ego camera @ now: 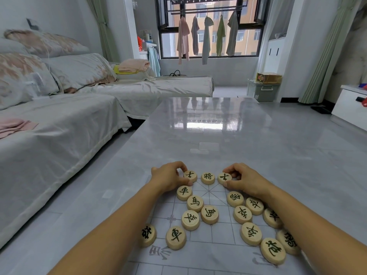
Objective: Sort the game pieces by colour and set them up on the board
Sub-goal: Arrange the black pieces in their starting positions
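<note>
Back rank, far edge of the board [216, 235]: the general [208, 177] sits at the head of the palace diagonals, clear of both hands. Your left hand [168, 176] pinches the left advisor [190, 175], thumb at its near rim and fingertips curled over the far rim. Your right hand [244, 179] mirrors that on the right advisor [224, 178]. Both discs lie flat, character up, one on each side of the general with a narrow gap.

Key relation: the discs are round, so there is no long axis to mind, only which way the character heads. The rank likely grows outward from the general, so the next points sit under your knuckles, beyond each advisor. An elephant [235, 198] lies just on the near side of your right hand and looks like that hand's pick. Nearest your left hand is a chariot [184, 192], close under the thumb; touching or not, cannot tell.

The rest lie loose on the board in two clusters: horses [195, 203] on the left, soldiers [242, 214] and a cannon [273, 251] on the right, several askew. All show black characters; no red in view.

Containers: none holds pieces. A lidded storage bin [266, 93] stands on the floor by the window with a box [268, 78] on top; contents hidden
</note>
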